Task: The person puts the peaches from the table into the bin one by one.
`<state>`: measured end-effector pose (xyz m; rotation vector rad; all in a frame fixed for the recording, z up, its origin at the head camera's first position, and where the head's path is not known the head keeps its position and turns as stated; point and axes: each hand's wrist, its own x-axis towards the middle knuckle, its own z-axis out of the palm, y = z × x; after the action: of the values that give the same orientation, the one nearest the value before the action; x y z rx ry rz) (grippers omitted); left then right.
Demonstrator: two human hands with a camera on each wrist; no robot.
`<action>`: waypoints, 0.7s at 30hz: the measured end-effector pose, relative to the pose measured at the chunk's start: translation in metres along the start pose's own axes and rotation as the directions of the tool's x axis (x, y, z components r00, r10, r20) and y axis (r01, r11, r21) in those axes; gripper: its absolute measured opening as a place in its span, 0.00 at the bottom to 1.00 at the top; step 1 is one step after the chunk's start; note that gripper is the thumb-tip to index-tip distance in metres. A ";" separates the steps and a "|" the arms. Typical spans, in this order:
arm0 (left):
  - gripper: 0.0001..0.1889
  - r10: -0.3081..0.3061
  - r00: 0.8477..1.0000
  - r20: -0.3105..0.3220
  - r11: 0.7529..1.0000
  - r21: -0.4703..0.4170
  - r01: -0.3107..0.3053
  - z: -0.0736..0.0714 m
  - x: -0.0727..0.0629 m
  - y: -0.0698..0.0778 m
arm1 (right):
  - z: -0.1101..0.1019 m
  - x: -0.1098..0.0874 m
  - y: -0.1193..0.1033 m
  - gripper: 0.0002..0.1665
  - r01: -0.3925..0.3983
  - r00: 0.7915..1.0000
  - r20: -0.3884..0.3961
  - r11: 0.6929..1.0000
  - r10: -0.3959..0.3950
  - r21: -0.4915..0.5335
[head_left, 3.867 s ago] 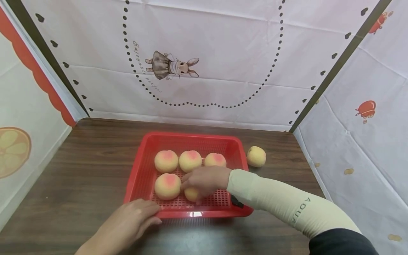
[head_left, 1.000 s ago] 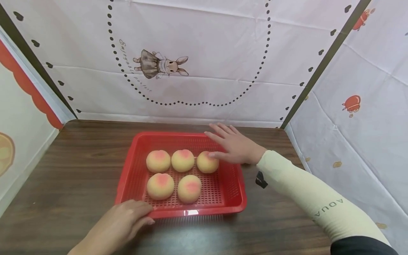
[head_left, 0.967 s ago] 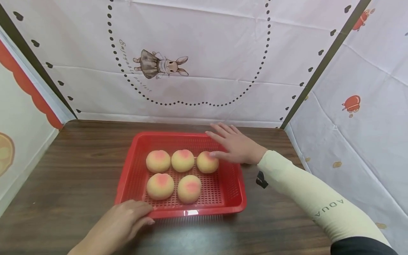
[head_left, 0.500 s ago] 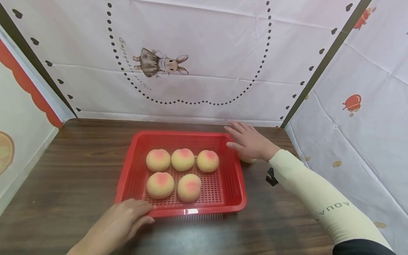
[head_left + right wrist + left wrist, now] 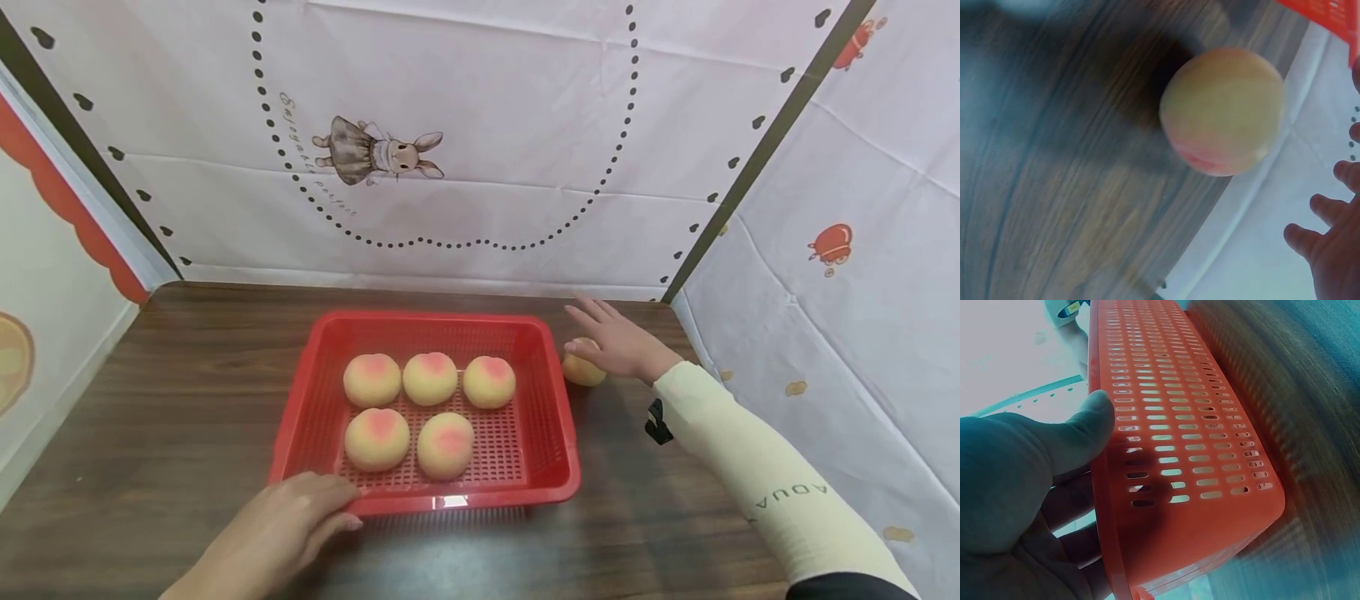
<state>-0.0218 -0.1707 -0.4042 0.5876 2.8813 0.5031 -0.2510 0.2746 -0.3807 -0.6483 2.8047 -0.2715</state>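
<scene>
A red plastic basket (image 5: 427, 317) with slotted walls sits on the table and holds several peaches (image 5: 446, 446) in two rows. At its near left corner, my left hand (image 5: 288, 518) grips the rim. The left wrist view shows the thumb (image 5: 1092, 419) outside the wall and the other fingers behind the rim. One more peach (image 5: 583, 372) lies on the table just right of the basket. My right hand (image 5: 621, 343) is spread over that peach, partly covering it in the head view. In the right wrist view, the fingers are apart from the peach (image 5: 1222, 112).
The brown wooden table (image 5: 187, 400) is enclosed by white printed cloth at the back (image 5: 510, 167) and on the right (image 5: 870, 350). On the left stands another cloth wall with a red scalloped edge. A black strap (image 5: 657, 423) hangs at my right wrist.
My right hand has let go of a peach in the basket's front row and risen out. It has moved right to above the peach outside. My left hand has stayed on the rim.
</scene>
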 end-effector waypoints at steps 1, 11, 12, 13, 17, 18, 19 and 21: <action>0.18 0.001 1.000 -0.003 1.000 0.005 -0.001 0.000 0.000 0.000 | 0.000 0.000 0.001 0.48 -0.013 1.000 0.011 1.000 0.013 0.009; 0.20 -0.020 1.000 0.009 1.000 -0.015 0.020 -0.003 0.000 -0.001 | 0.013 0.004 0.008 0.55 -0.083 0.994 0.081 0.994 0.077 0.076; 0.20 -0.007 1.000 -0.004 1.000 -0.005 0.007 -0.002 0.000 -0.002 | 0.016 0.004 0.009 0.56 -0.083 0.994 0.081 0.993 0.077 0.083; 0.20 0.009 1.000 -0.019 1.000 0.006 -0.009 -0.002 -0.001 -0.002 | 0.018 0.005 0.009 0.57 -0.087 0.993 0.082 0.991 0.079 0.097; 0.23 0.069 0.995 -0.069 0.997 0.025 -0.067 0.002 -0.005 -0.005 | 0.028 0.005 0.011 0.63 -0.095 0.992 0.096 0.987 0.083 0.129; 0.23 0.075 0.994 -0.074 0.997 0.025 -0.074 0.003 -0.005 -0.005 | 0.031 0.005 0.012 0.64 -0.098 0.991 0.100 0.987 0.085 0.131; 0.23 0.078 0.994 -0.074 0.997 0.021 -0.076 0.003 -0.005 -0.005 | 0.033 0.005 0.012 0.65 -0.106 0.990 0.103 0.985 0.093 0.135; 0.21 0.066 0.996 -0.063 0.998 0.008 -0.066 0.003 -0.005 -0.004 | 0.036 0.005 0.013 0.66 -0.107 0.990 0.102 0.986 0.095 0.125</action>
<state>-0.0184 -0.1755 -0.4084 0.6818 2.9325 0.5320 -0.2503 0.2793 -0.4185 -0.4747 2.6911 -0.3889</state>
